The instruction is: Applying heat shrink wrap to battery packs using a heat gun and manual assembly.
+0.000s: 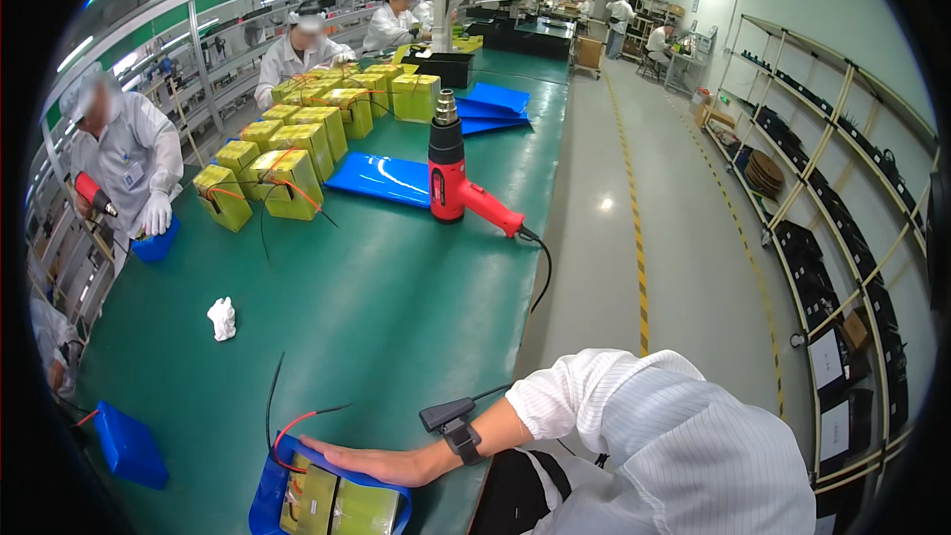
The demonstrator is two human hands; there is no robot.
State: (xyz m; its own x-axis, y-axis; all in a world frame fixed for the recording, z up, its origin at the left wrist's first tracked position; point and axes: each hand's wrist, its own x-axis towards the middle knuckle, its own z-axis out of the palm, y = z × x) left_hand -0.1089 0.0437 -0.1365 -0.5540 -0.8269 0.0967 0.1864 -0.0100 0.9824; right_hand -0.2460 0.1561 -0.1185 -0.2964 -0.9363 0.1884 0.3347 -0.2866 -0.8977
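My right hand [371,463] lies with fingers stretched out along the upper edge of a blue shrink-wrap sleeve [265,495] at the bottom. Inside the sleeve is a yellow-green battery pack [362,512]; a red and a black wire rise from its corner. The fingers are not wrapped around anything. Beside my wrist, a black flat-ended piece on a cord [446,414] rests near the table edge. My left hand is out of the picture. The lower part of the pack is cut off by the picture's edge.
A red heat gun [449,178] stands nozzle-up on the green table [396,287], its cord over the right edge. Behind are several wired battery packs [287,183] and blue sleeves [381,179]. A crumpled white item [222,319] and a blue-wrapped pack [131,446] lie left. Co-workers line the far side.
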